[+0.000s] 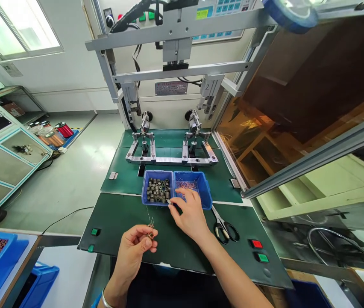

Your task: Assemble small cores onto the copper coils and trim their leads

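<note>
The left hand (132, 249) bends inward, thumb and fingers pinched on a copper coil (151, 235) near the bench's front edge, wires poking up. The right hand (189, 215) angles over the right bin (205, 191), partly hiding it; its thumb and forefinger nearly meet, any hold unclear. Scissors (223, 227) lie beside; the left bin (143, 190) holds metal parts. A bracket (211, 85) reads "2".

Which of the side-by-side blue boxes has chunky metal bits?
The left box, holding metal pieces; the right box, partly hidden by the right hand, shows thin strands.
</note>
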Motion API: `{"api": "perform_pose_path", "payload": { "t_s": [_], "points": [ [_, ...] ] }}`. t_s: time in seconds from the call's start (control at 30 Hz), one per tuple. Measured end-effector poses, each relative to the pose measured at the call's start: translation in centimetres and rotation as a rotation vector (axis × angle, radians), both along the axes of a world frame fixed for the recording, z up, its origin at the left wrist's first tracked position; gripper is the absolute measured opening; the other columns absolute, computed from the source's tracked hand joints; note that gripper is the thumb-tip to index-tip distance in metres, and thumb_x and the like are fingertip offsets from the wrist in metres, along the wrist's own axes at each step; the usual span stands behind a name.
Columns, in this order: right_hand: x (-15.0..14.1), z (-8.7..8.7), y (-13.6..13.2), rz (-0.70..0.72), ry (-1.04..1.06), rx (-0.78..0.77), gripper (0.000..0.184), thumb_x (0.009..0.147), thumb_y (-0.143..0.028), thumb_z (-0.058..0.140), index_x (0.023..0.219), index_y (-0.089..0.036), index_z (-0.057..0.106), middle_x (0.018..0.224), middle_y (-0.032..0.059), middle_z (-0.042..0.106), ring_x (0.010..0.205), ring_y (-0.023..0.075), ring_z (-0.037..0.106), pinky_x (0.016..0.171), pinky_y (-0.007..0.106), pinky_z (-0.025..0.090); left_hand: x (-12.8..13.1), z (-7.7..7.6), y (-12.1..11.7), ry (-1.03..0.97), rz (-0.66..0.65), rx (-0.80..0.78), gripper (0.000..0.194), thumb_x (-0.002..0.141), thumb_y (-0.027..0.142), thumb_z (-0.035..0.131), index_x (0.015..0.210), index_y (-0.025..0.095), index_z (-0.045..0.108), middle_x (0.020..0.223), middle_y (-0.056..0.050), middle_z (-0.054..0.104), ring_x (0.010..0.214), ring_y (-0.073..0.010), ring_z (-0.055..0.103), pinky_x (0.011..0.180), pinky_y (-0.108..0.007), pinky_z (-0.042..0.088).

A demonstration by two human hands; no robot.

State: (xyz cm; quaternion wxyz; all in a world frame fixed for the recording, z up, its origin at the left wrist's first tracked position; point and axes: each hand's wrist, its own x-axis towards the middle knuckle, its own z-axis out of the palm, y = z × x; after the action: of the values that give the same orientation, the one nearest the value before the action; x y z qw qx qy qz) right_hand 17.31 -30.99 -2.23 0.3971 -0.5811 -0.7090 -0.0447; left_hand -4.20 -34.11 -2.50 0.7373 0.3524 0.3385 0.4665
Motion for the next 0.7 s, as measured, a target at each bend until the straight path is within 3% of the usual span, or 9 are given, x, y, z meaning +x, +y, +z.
{"api": "perform_pose_path", "payload": {
  "t_s": [0.1, 0.2, 0.27, 0.33, 0.4, 0.53, 0.7],
  "points": [
    [-0.1, -0.6, 0.9, -0.012, -0.094, -0.095, 0.007, 0.081, -0.017, 0.06, 0.085, -0.015, 0.066, 0.118, 0.0118, 0.054, 0.114, 0.0312, 0.041, 0.086, 0.049, 0.037, 0.0, 0.8, 0.2, -0.029, 0.006, 0.044, 0.018, 0.077, 0.024, 0.078, 0.094, 0.02, 0.073, 0.1, -0.01, 0.066, 0.075, -0.0144, 0.064, 0.068, -0.022, 0.055],
    [-0.3, 0.4, -0.5, 0.004, -0.048, -0.054, 0.014, 0.082, -0.02, 0.061, 0.094, -0.016, 0.065, 0.121, 0.0117, 0.052, 0.116, 0.0297, 0.039, 0.09, 0.05, 0.036, 0.6, 1.5, 0.5, -0.066, 0.002, 0.021, 0.013, 0.087, 0.029, 0.069, 0.096, 0.02, 0.073, 0.107, -0.01, 0.064, 0.081, -0.0164, 0.065, 0.073, -0.024, 0.056],
    [-0.7, 1.3, -2.3, 0.106, 0.137, -0.042, 0.018, 0.083, -0.021, 0.063, 0.1, -0.019, 0.062, 0.12, 0.0081, 0.053, 0.114, 0.0242, 0.04, 0.093, 0.046, 0.039, 1.3, 1.9, 0.5, -0.078, -0.006, 0.001, 0.013, 0.089, 0.029, 0.067, 0.093, 0.019, 0.073, 0.105, -0.01, 0.063, 0.082, -0.017, 0.065, 0.073, -0.026, 0.056],
    [-1.5, 2.0, -4.2, 0.281, 0.413, -0.185, 0.027, 0.085, -0.026, 0.064, 0.111, -0.028, 0.06, 0.124, 0.0017, 0.051, 0.115, 0.0182, 0.043, 0.094, 0.038, 0.042, 2.1, 2.1, 0.4, -0.105, -0.03, -0.002, 0.01, 0.085, 0.024, 0.071, 0.091, 0.016, 0.071, 0.098, -0.008, 0.063, 0.081, -0.0163, 0.065, 0.072, -0.025, 0.056],
    [-2.5, 2.2, -5.7, 0.378, 0.625, -0.264, 0.036, 0.086, -0.03, 0.064, 0.121, -0.037, 0.059, 0.129, 0.0, 0.049, 0.118, 0.0176, 0.043, 0.097, 0.038, 0.042, 3.1, 2.1, 0.1, -0.175, -0.078, -0.016, 0.013, 0.082, 0.018, 0.074, 0.089, 0.013, 0.064, 0.09, -0.005, 0.063, 0.081, -0.0138, 0.064, 0.073, -0.022, 0.054],
    [-3.7, 2.2, -7.1, 0.284, 0.847, -0.155, 0.021, 0.088, -0.018, 0.06, 0.1, -0.034, 0.068, 0.111, 0.0018, 0.056, 0.108, 0.0147, 0.052, 0.089, 0.032, 0.047, 4.5, 1.7, -0.9, -0.309, -0.174, -0.125, 0.025, 0.084, 0.014, 0.072, 0.086, 0.009, 0.048, 0.083, 0.0, 0.057, 0.074, -0.007, 0.058, 0.068, -0.02, 0.052],
    [-2.8, 3.4, -7.0, 0.228, 0.918, -0.025, 0.01, 0.085, -0.016, 0.064, 0.087, -0.025, 0.066, 0.099, 0.0028, 0.058, 0.101, 0.0108, 0.056, 0.086, 0.022, 0.05, 4.6, 1.2, -1.4, -0.265, -0.222, -0.174, 0.037, 0.084, 0.021, 0.074, 0.088, 0.009, 0.039, 0.09, -0.003, 0.059, 0.076, -0.0117, 0.064, 0.069, -0.022, 0.055]
  ]
}}
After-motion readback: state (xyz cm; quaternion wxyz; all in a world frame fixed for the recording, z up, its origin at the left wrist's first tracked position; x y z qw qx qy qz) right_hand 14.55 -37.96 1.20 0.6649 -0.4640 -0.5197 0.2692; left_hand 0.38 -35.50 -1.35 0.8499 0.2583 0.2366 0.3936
